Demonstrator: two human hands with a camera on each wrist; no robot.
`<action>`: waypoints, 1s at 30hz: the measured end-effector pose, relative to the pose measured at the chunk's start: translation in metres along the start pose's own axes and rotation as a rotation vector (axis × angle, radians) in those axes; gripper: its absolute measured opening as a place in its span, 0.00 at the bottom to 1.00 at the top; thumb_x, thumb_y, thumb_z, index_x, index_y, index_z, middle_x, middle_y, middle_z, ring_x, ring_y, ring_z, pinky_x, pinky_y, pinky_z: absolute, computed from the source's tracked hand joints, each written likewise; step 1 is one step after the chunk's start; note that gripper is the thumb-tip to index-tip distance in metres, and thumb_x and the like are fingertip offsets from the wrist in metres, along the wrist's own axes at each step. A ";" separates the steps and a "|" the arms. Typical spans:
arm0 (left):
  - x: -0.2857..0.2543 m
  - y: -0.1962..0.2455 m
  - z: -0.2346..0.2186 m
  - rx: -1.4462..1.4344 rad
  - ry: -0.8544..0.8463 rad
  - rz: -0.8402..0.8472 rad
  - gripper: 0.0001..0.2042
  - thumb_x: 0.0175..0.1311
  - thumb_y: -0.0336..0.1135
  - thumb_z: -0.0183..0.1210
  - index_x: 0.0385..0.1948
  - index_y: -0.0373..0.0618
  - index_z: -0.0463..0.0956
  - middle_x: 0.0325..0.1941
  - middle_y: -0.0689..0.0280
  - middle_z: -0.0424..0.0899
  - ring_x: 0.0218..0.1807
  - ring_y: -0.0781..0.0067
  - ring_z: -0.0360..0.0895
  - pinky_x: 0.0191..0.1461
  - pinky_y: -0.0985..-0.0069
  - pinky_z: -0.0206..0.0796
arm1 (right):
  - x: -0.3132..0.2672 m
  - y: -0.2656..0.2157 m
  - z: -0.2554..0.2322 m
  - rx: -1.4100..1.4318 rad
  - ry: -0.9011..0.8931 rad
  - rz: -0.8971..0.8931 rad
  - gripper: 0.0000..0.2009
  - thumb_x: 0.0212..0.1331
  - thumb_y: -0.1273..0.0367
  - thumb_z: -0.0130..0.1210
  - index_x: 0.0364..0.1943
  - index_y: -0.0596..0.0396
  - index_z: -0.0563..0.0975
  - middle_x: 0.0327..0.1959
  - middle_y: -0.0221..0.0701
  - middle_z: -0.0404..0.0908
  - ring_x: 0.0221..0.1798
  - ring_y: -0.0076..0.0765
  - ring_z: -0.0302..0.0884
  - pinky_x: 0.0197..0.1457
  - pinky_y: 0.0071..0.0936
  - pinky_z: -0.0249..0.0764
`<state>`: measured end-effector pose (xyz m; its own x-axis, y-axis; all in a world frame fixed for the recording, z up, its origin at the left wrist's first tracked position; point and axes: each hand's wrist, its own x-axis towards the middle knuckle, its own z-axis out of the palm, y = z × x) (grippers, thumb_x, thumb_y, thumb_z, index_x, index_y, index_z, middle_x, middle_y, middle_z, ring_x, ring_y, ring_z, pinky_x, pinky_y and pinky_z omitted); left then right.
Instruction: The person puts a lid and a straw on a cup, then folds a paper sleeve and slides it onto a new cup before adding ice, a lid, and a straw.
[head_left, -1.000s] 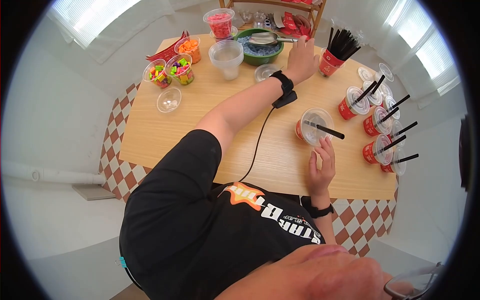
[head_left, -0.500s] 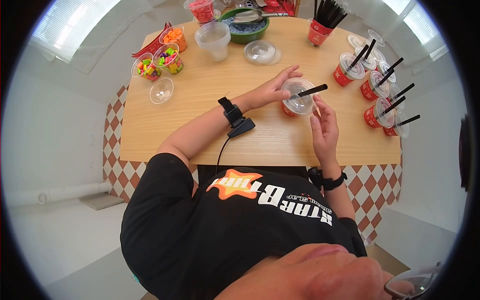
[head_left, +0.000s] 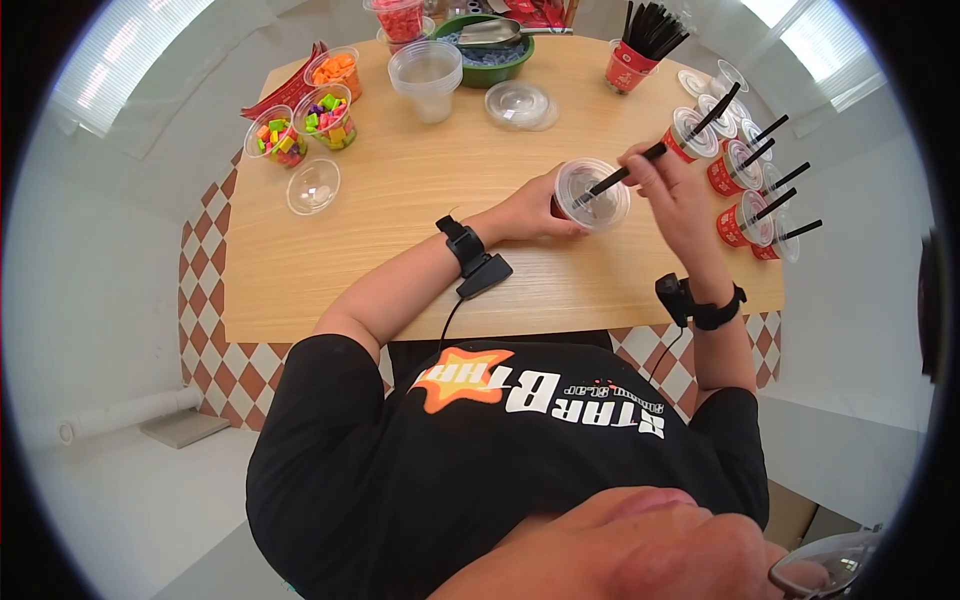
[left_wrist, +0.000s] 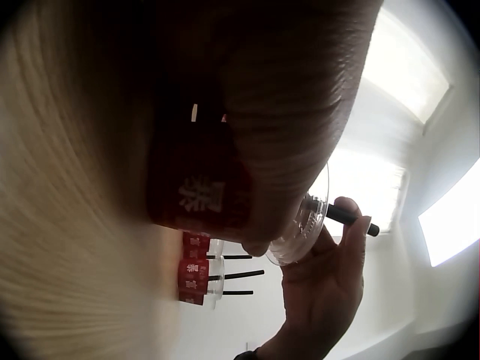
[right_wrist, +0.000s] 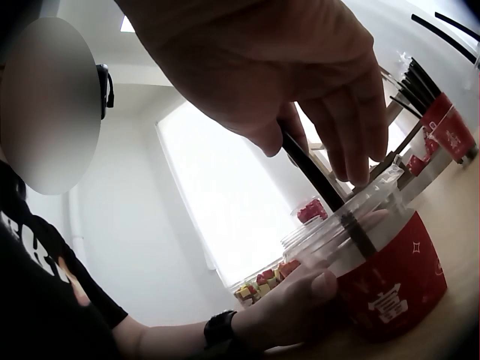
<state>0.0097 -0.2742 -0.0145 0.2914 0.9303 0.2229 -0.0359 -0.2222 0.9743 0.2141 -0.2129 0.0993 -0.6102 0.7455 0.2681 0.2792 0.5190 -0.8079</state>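
My left hand (head_left: 535, 212) grips the side of a red paper cup (right_wrist: 394, 281) standing on the table. A clear plastic lid (head_left: 603, 207) covers this cup. Through the lid runs a black straw (head_left: 618, 180), tilted toward the right. With thumb and fingers, my right hand (head_left: 675, 200) pinches the straw near its upper end, as the right wrist view also shows. In the left wrist view, the left hand (left_wrist: 292, 97) fills the top and hides part of the cup, while the right hand (left_wrist: 322, 289) is behind the lid at the straw.
Several lidded red cups (head_left: 735, 170) with straws stand at the right. Behind is a red cup of black straws (head_left: 630, 68). Further left are stacked clear cups (head_left: 428, 80), a green bowl (head_left: 490, 72) with a metal scoop (head_left: 490, 33), loose lids (head_left: 520, 104) and cups of coloured pieces (head_left: 328, 118).
My left hand came back from the far side of the table and took hold of the cup's side. The right hand rose from beside the cup to pinch the straw.
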 end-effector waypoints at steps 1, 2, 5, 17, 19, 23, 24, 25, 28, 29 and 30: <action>0.000 -0.001 -0.002 0.014 0.021 0.003 0.43 0.48 0.34 0.73 0.68 0.41 0.58 0.65 0.62 0.71 0.67 0.70 0.67 0.71 0.71 0.58 | 0.010 -0.008 -0.009 0.060 0.073 0.002 0.12 0.71 0.63 0.53 0.42 0.60 0.79 0.33 0.27 0.83 0.32 0.20 0.79 0.35 0.18 0.71; 0.002 -0.001 -0.003 0.027 0.042 0.007 0.43 0.48 0.34 0.73 0.68 0.41 0.58 0.65 0.62 0.72 0.66 0.70 0.68 0.71 0.70 0.58 | 0.024 -0.009 -0.023 0.107 0.143 -0.032 0.12 0.71 0.64 0.53 0.43 0.60 0.79 0.33 0.27 0.83 0.32 0.19 0.79 0.34 0.17 0.72; 0.001 -0.002 -0.002 0.024 0.045 0.036 0.43 0.48 0.34 0.73 0.68 0.40 0.58 0.65 0.61 0.72 0.66 0.70 0.68 0.71 0.70 0.58 | 0.072 -0.008 -0.053 0.076 0.450 -0.283 0.11 0.69 0.66 0.54 0.45 0.60 0.77 0.32 0.28 0.83 0.31 0.21 0.81 0.34 0.19 0.75; -0.001 0.000 -0.004 0.030 0.037 0.058 0.42 0.50 0.34 0.72 0.68 0.38 0.58 0.64 0.59 0.72 0.66 0.68 0.68 0.71 0.71 0.58 | 0.213 0.098 -0.069 -0.574 0.593 -0.267 0.28 0.62 0.60 0.61 0.61 0.60 0.67 0.44 0.45 0.83 0.37 0.35 0.85 0.41 0.30 0.78; -0.001 -0.001 -0.004 0.042 0.059 0.072 0.42 0.50 0.34 0.72 0.68 0.38 0.58 0.64 0.59 0.72 0.66 0.68 0.69 0.71 0.70 0.58 | 0.211 0.103 -0.067 -0.854 0.734 -0.578 0.32 0.60 0.58 0.63 0.65 0.59 0.66 0.50 0.45 0.81 0.38 0.36 0.84 0.42 0.30 0.78; 0.001 -0.003 -0.004 0.090 0.136 0.107 0.42 0.50 0.34 0.72 0.67 0.38 0.58 0.64 0.59 0.72 0.65 0.69 0.69 0.70 0.71 0.60 | 0.130 0.047 -0.028 -0.283 0.260 -0.128 0.28 0.63 0.56 0.61 0.61 0.59 0.72 0.47 0.41 0.84 0.39 0.39 0.82 0.45 0.30 0.76; 0.000 -0.004 -0.004 0.084 0.137 0.099 0.42 0.50 0.34 0.72 0.67 0.38 0.58 0.64 0.59 0.72 0.65 0.69 0.69 0.70 0.71 0.60 | 0.114 0.046 -0.023 -0.204 0.056 -0.034 0.25 0.64 0.56 0.60 0.59 0.59 0.74 0.45 0.40 0.84 0.38 0.40 0.81 0.45 0.31 0.75; 0.001 -0.004 -0.004 0.104 0.151 0.120 0.41 0.50 0.34 0.72 0.67 0.39 0.58 0.63 0.59 0.73 0.65 0.69 0.70 0.69 0.71 0.60 | 0.094 0.053 -0.012 -0.284 -0.049 -0.080 0.22 0.67 0.56 0.57 0.55 0.59 0.77 0.42 0.42 0.85 0.36 0.37 0.81 0.42 0.30 0.75; 0.001 -0.001 -0.003 0.090 0.144 0.105 0.40 0.50 0.33 0.71 0.67 0.40 0.59 0.63 0.60 0.73 0.64 0.71 0.71 0.68 0.71 0.62 | 0.044 0.035 0.019 -0.343 -0.207 -0.032 0.18 0.67 0.58 0.56 0.48 0.60 0.79 0.38 0.41 0.84 0.35 0.39 0.81 0.39 0.32 0.75; 0.000 -0.001 -0.004 0.061 0.129 0.071 0.40 0.50 0.33 0.71 0.67 0.40 0.59 0.62 0.60 0.73 0.63 0.71 0.71 0.67 0.72 0.63 | 0.037 0.028 0.024 -0.392 -0.270 0.063 0.17 0.68 0.58 0.56 0.45 0.59 0.79 0.36 0.40 0.84 0.35 0.40 0.81 0.39 0.32 0.74; 0.000 -0.002 -0.004 0.060 0.135 0.069 0.40 0.50 0.33 0.71 0.67 0.40 0.59 0.62 0.60 0.73 0.63 0.71 0.71 0.67 0.72 0.63 | 0.036 0.033 0.026 -0.391 -0.276 0.061 0.17 0.68 0.58 0.56 0.45 0.59 0.79 0.36 0.40 0.84 0.35 0.40 0.81 0.39 0.32 0.74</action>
<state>0.0057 -0.2728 -0.0164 0.1594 0.9419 0.2957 0.0066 -0.3006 0.9537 0.1816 -0.1799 0.0685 -0.7430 0.6683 0.0345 0.5464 0.6356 -0.5454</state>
